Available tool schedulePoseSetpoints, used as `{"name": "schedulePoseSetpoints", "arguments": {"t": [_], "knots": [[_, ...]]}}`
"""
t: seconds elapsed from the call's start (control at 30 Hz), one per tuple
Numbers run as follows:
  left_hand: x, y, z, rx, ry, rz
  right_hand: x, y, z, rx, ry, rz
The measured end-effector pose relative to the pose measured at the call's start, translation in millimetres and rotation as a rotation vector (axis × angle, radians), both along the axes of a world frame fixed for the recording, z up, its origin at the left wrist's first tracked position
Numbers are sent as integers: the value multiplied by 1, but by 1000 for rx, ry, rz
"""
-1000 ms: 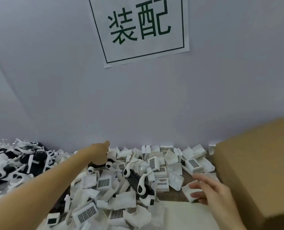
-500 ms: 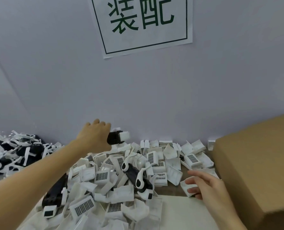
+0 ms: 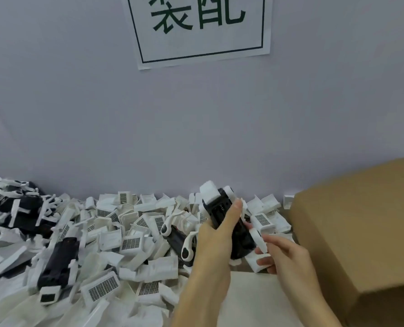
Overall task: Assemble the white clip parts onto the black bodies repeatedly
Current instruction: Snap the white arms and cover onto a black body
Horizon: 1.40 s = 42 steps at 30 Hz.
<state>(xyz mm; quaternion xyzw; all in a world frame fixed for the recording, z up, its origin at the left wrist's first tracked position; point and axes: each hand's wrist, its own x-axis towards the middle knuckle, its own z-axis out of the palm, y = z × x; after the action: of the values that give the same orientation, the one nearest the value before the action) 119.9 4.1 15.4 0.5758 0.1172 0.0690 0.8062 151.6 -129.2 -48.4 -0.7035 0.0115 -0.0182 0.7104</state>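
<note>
My left hand (image 3: 216, 241) grips a black body (image 3: 222, 212) with white end pieces, held tilted above the pile at centre right. My right hand (image 3: 284, 258) pinches a white clip part (image 3: 257, 261) right below and beside the body's lower end; fingers touch the body's white side arm. Loose white clip parts (image 3: 130, 244) cover the table in a heap. Another black body (image 3: 59, 263) lies in the pile at the left, and one more (image 3: 179, 241) lies just left of my left hand.
A brown cardboard box (image 3: 361, 232) stands at the right, close to my right hand. A heap of black-and-white assembled pieces (image 3: 14, 208) sits at the far left. A grey wall with a paper sign (image 3: 201, 27) rises behind the pile.
My left hand lifted a black body from the back of the pile and carried it right, toward my right hand. My right hand picked a white clip part off the table and rose to meet it.
</note>
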Motion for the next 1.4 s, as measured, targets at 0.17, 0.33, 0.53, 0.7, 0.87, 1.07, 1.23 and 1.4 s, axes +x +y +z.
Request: {"name": "schedulePoseSetpoints", "arguments": {"t": [0.17,0.33,0.53,0.7,0.87,1.07,1.23,1.4], "knots": [[18,1,-39,-145,75,-27,1,3,-3,-72,-88,-36],[31,0,-57,22,11,-32,-1,10,-6,-157,-209,28],[37,2,-65,21,-62,24,-9,24,-3,-370,-339,125],[37,-2,-66,84,-73,21,-4,26,-6,-519,-407,34],[36,-4,-63,94,-86,22,1,19,-13,-470,-354,-35],[35,-4,-63,99,-91,-10,2,21,-15,-427,-328,-72],[34,-7,-64,193,-189,-17,4,17,-16,-389,-307,46],[33,-8,-66,459,-322,12,3,6,-9,-211,-332,39]]}}
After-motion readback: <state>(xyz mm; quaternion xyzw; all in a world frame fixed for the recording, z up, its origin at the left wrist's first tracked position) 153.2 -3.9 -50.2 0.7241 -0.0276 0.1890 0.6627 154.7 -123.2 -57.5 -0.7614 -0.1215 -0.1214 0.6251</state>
